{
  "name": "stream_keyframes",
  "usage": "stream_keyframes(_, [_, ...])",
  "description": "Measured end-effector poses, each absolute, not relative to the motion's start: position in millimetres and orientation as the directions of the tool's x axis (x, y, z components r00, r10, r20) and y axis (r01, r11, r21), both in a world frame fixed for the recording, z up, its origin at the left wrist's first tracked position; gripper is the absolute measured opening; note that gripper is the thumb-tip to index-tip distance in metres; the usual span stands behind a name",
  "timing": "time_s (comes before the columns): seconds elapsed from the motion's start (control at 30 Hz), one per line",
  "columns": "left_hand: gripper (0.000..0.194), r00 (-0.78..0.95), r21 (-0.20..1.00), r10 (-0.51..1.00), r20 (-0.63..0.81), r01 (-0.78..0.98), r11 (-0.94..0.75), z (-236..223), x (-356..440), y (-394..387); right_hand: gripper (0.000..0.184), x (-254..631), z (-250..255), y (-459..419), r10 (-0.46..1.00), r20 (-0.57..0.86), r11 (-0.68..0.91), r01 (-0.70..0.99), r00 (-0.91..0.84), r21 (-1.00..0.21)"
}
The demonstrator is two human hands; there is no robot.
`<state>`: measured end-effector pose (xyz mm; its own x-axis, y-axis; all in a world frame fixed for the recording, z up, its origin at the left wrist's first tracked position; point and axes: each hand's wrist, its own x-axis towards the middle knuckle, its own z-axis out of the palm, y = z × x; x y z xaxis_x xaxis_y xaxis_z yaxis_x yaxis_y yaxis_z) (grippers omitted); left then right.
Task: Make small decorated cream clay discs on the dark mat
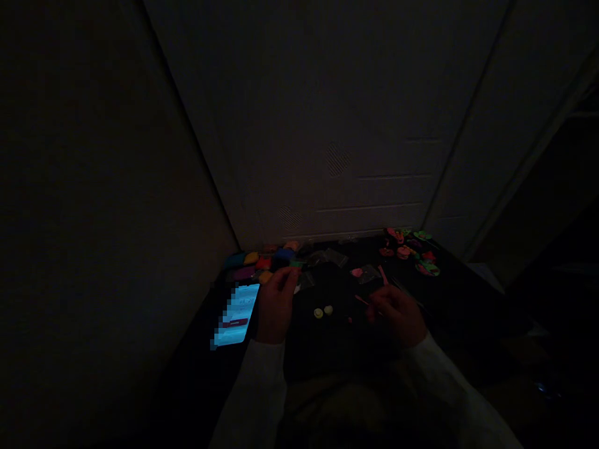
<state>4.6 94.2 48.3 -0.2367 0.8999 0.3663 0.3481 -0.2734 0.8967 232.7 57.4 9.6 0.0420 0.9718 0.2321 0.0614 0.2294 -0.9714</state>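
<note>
The room is very dark. My left hand (275, 304) is over the left side of the dark table, fingers bent together near a green packet; a small pale bit (297, 289) shows by the fingertips, and what they hold is unclear. My right hand (397, 315) is closed round a thin pink stick (361, 300), whose end points left out of the fingers. Just beyond that hand lies a wider pink strip (383, 275). Between my hands are a pale round piece (319, 313), another pale round piece (328, 310) and a tiny pink bit (349, 320).
A lit phone (241, 315) lies left of my left hand. Several coloured packets, one blue (283, 254), sit at the back left. Clear bags (336, 257) and a pink lump (357, 272) lie mid-table. Colourful small shapes (427, 268) fill the back right, before a pale panel (337, 187).
</note>
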Motion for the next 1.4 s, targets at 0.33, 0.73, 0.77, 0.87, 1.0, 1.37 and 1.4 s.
stream_keyframes(0.33, [0.018, -0.190, 0.925, 0.946, 0.264, 0.326, -0.193, 50.2, 10.8, 60.3, 0.029, 217.6, 31.8, 44.5, 0.973, 0.229, 0.229, -0.164, 0.018, -0.960])
stream_keyframes(0.73, [0.018, -0.212, 0.930, 0.941, 0.265, 0.314, -0.191, 54.0, 14.5, 53.1, 0.034, 226.4, 25.9, 41.0, 0.944, 0.326, 0.318, -0.138, -0.040, -0.938])
stream_keyframes(0.77, [0.019, -0.214, 0.932, 0.942, 0.259, 0.313, -0.186, 53.4, 14.2, 53.4, 0.037, 228.6, 24.1, 41.7, 0.943, 0.330, 0.325, -0.101, -0.032, -0.940])
stream_keyframes(0.87, [0.021, -0.184, 0.914, 0.944, 0.273, 0.355, -0.196, 49.4, 12.6, 53.7, 0.035, 237.2, 16.4, 41.9, 0.947, 0.321, 0.323, 0.085, -0.034, -0.943])
stream_keyframes(1.0, [0.026, 0.018, 0.737, 0.930, 0.367, 0.605, -0.303, 33.9, 15.0, 53.5, 0.023, 248.6, -3.8, 40.6, 0.953, 0.294, 0.295, 0.419, -0.070, -0.859])
stream_keyframes(1.37, [0.022, 0.245, 0.419, 0.911, 0.333, 0.827, -0.375, -13.6, 77.1, 52.7, 0.026, 255.9, -45.7, 46.5, 0.923, 0.291, 0.358, 0.836, -0.250, -0.416])
stream_keyframes(1.4, [0.022, 0.245, 0.406, 0.911, 0.331, 0.835, -0.372, -14.4, 79.1, 52.5, 0.028, 256.4, -45.9, 45.8, 0.921, 0.294, 0.361, 0.844, -0.256, -0.396])
